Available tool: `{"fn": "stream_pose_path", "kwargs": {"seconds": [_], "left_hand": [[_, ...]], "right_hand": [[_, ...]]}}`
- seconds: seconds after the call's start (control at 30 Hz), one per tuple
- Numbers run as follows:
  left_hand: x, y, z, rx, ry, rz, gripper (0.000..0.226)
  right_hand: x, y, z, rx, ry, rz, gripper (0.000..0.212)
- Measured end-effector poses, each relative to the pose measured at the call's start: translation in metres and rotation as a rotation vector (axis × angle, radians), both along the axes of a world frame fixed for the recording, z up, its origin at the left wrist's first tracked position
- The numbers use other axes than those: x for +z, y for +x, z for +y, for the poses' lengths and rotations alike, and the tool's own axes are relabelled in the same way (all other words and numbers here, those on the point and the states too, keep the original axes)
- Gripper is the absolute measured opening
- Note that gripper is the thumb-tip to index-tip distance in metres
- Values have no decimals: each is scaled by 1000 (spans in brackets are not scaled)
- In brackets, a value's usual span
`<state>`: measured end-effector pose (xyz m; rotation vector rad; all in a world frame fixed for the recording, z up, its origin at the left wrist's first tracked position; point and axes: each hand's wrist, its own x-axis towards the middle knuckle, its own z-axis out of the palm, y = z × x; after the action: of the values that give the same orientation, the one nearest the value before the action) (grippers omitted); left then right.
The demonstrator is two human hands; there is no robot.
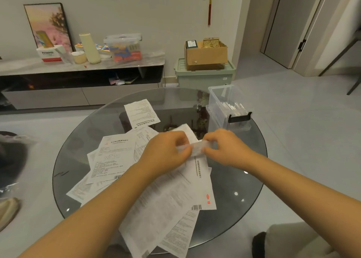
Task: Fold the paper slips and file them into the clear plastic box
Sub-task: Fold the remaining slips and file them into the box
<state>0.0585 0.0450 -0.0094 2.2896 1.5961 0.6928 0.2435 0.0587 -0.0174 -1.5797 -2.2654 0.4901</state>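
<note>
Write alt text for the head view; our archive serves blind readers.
Two bare hands, left hand and right hand, pinch a small white paper slip above a round glass table strewn with printed white sheets. A clear plastic box holding folded slips stands at the table's far right.

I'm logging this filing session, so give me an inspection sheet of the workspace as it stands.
Surface: round glass table.
Job's things: loose paper slips spread across it; one slip mid-fold; clear plastic box at far right edge, folded slips inside.
Clutter: nothing seen besides the papers.
Grips: left hand and right hand both pinch the slip.
Cables: nothing seen.
Surroundings: low cabinet with containers, cardboard box on a green bin, door at right.
</note>
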Motion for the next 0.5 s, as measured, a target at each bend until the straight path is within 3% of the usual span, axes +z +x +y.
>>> {"fn": "stream_pose_path", "kwargs": {"seconds": [0.13,0.27,0.37,0.5], "left_hand": [[9,-14,-14,44,-294,-204,11],[3,-23,-22,128,-439,-285,13],[-7,-24,-27,194,-448,-260,17],[-17,-20,-29,235,-336,-222,51]], "right_hand": [[14,9,-16,26,-270,205,5],[12,9,-21,-28,-344,276,7],[8,2,-22,-47,-373,281,35],[1,-8,-21,-57,-345,114,74]]}}
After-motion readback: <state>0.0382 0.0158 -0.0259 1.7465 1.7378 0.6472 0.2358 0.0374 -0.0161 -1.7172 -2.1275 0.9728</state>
